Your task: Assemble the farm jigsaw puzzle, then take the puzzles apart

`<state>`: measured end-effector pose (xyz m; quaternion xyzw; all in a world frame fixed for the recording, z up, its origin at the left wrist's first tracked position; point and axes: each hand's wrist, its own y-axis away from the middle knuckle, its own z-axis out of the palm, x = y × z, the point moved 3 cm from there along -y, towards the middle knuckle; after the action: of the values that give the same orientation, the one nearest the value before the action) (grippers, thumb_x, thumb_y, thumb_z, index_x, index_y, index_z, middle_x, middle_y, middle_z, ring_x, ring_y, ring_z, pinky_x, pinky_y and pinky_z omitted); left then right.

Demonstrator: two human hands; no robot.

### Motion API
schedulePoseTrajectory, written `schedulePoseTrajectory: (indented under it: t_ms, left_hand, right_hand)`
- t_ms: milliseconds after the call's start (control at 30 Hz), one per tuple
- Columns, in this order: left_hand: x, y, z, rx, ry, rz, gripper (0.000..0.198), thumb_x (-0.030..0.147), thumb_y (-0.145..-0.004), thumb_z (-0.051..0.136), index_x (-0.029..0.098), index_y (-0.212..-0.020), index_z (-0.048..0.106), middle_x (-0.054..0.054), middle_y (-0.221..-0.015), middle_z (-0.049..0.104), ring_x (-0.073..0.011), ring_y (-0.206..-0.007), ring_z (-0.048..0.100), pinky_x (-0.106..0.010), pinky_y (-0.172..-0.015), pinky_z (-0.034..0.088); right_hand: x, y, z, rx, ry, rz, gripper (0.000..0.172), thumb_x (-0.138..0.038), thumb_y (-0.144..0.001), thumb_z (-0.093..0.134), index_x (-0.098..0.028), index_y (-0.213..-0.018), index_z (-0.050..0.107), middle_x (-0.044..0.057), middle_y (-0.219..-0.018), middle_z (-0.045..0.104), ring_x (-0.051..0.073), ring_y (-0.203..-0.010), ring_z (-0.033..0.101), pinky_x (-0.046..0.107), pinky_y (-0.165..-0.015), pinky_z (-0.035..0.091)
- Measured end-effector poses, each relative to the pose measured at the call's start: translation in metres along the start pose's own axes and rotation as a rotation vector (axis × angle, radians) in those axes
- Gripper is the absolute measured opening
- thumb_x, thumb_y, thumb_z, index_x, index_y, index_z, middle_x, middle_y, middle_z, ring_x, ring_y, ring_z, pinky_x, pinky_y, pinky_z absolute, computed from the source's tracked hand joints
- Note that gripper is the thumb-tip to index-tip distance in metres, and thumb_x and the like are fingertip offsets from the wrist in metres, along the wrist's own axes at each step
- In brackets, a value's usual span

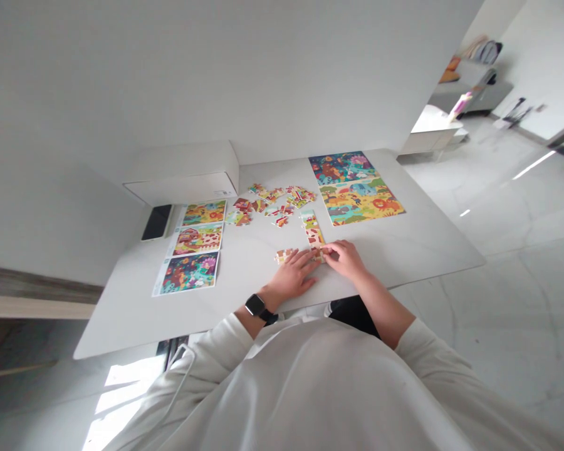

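Note:
A joined strip of jigsaw puzzle pieces [311, 227] runs up the table from my hands. My left hand [294, 275], with a black watch on the wrist, lies with fingers stretched out, its fingertips at the lower end of the strip. Partly behind its fingers is a short joined row of brown puzzle pieces [284, 255]. My right hand [346, 258] has thumb and fingers pinched on a puzzle piece at the strip's bottom right corner; its fingers partly hide this piece. Beyond the hands lies a loose heap of puzzle pieces [301, 196].
Two finished-looking picture sheets [360, 197] lie at the right back of the white table [404, 250]. A sheet with three reference pictures [190, 272] is on the left, with a phone [156, 222] beside it. Against the wall stands a white box [183, 186].

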<state>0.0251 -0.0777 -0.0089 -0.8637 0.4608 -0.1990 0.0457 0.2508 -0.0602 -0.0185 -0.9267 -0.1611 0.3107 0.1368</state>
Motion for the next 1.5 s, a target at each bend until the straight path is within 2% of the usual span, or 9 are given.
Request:
schedulePoseTrajectory:
  t_ms: [300, 467, 733, 1033, 1133, 1233, 1367, 1500]
  left_hand:
    - [0.002, -0.001, -0.001, -0.053, 0.003, 0.01, 0.056, 0.048, -0.108, 0.053, 0.026, -0.16, 0.055, -0.012, -0.173, 0.043, -0.0332, -0.161, 0.039, -0.061, -0.133, 0.028]
    - [0.0, 0.001, 0.001, -0.057, -0.004, -0.002, 0.055, 0.047, -0.108, 0.053, 0.023, -0.158, 0.058, -0.013, -0.172, 0.044, -0.0339, -0.159, 0.04, -0.063, -0.133, 0.028]
    - [-0.001, 0.001, 0.001, -0.045, 0.01, 0.0, 0.054, 0.045, -0.106, 0.057, 0.027, -0.157, 0.059, -0.012, -0.172, 0.044, -0.0341, -0.158, 0.042, -0.064, -0.132, 0.028]
    - [0.002, 0.001, -0.003, -0.032, 0.024, -0.024, 0.051, 0.044, -0.105, 0.06, 0.026, -0.152, 0.062, -0.011, -0.167, 0.051, -0.034, -0.155, 0.045, -0.063, -0.132, 0.029]
    - [-0.014, 0.006, -0.013, 0.1, 0.033, -0.127, 0.049, 0.036, -0.102, 0.063, 0.025, -0.15, 0.06, -0.012, -0.157, 0.06, -0.0316, -0.148, 0.053, -0.059, -0.13, 0.035]
    - [-0.043, 0.019, -0.029, 0.261, 0.043, -0.326, 0.047, 0.03, -0.096, 0.068, 0.023, -0.143, 0.062, -0.014, -0.141, 0.068, -0.0309, -0.135, 0.063, -0.053, -0.119, 0.05]
    - [-0.071, 0.038, -0.039, 0.255, 0.071, -0.367, 0.048, 0.031, -0.092, 0.074, 0.023, -0.138, 0.063, -0.013, -0.137, 0.07, -0.0315, -0.132, 0.064, -0.053, -0.116, 0.053]
    - [-0.075, 0.044, -0.036, 0.213, 0.119, -0.338, 0.041, 0.031, -0.091, 0.075, 0.023, -0.13, 0.066, -0.012, -0.135, 0.072, -0.0299, -0.129, 0.066, -0.051, -0.116, 0.053]
  right_hand:
    - [0.002, 0.005, 0.001, 0.015, 0.071, -0.015, 0.019, -0.021, -0.095, 0.071, -0.026, -0.11, 0.08, 0.008, -0.105, 0.075, 0.027, -0.101, 0.067, 0.043, -0.096, 0.052]
    - [0.001, 0.006, 0.001, 0.021, 0.078, -0.052, 0.02, -0.023, -0.097, 0.07, -0.028, -0.112, 0.083, 0.008, -0.105, 0.074, 0.026, -0.099, 0.068, 0.044, -0.097, 0.052]
    - [0.001, 0.008, 0.002, -0.013, 0.105, -0.05, 0.02, -0.027, -0.099, 0.07, -0.029, -0.115, 0.082, 0.007, -0.107, 0.073, 0.026, -0.103, 0.067, 0.044, -0.099, 0.05]
    - [-0.005, 0.008, 0.001, -0.04, 0.167, -0.045, 0.021, -0.026, -0.101, 0.066, -0.028, -0.116, 0.081, 0.008, -0.11, 0.072, 0.027, -0.106, 0.065, 0.044, -0.097, 0.048]
    - [-0.005, 0.007, 0.001, -0.035, 0.156, -0.027, 0.02, -0.026, -0.1, 0.068, -0.028, -0.114, 0.081, 0.008, -0.108, 0.072, 0.027, -0.104, 0.066, 0.044, -0.098, 0.049]
    - [-0.003, 0.006, 0.001, -0.019, 0.115, -0.026, 0.02, -0.025, -0.101, 0.067, -0.028, -0.114, 0.081, 0.008, -0.108, 0.072, 0.026, -0.102, 0.067, 0.044, -0.099, 0.05]
    - [-0.001, 0.005, 0.0, -0.015, 0.048, -0.034, 0.02, -0.025, -0.101, 0.066, -0.029, -0.113, 0.081, 0.008, -0.11, 0.073, 0.025, -0.102, 0.068, 0.044, -0.101, 0.052]
    - [-0.001, 0.005, -0.001, -0.005, 0.002, -0.064, 0.019, -0.024, -0.099, 0.066, -0.029, -0.109, 0.082, 0.008, -0.11, 0.075, 0.025, -0.103, 0.069, 0.046, -0.103, 0.053]
